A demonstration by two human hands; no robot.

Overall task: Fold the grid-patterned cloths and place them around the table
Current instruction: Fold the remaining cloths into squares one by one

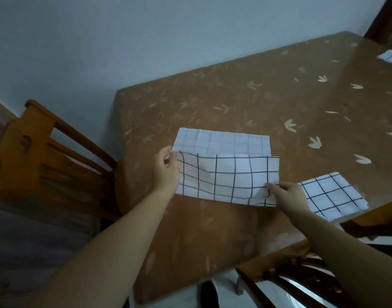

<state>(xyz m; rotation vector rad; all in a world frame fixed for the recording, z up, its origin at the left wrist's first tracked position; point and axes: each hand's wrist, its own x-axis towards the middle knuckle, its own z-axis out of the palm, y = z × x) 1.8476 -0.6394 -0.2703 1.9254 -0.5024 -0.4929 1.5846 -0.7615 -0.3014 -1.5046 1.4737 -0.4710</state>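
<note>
Three white cloths with dark grid lines are showing on the table (235,96). The middle cloth (226,176) is lying across the near part of the table, doubled over lengthwise into a long rectangle. Its near layer is showing bold lines, while the far strip peeking out behind it is showing the paler back of the fabric with faint lines and creases.

The hands are working well apart, one at each end of this cloth. The left hand (167,172) is pinching the left edge between thumb and fingers, and the right hand (288,196) is pinching the lower right corner, where the fabric is wrinkling. A second cloth (332,194), folded flat, is sitting just beside the right hand at the table's right edge. A third cloth (390,56) is lying far off at the right border, only partly in view.

The table is wearing a glossy brown cover printed with pale leaf shapes. A light wooden chair (35,141) with a slatted back is standing at the left, and a dark glossy chair (290,276) is standing at the near right.
</note>
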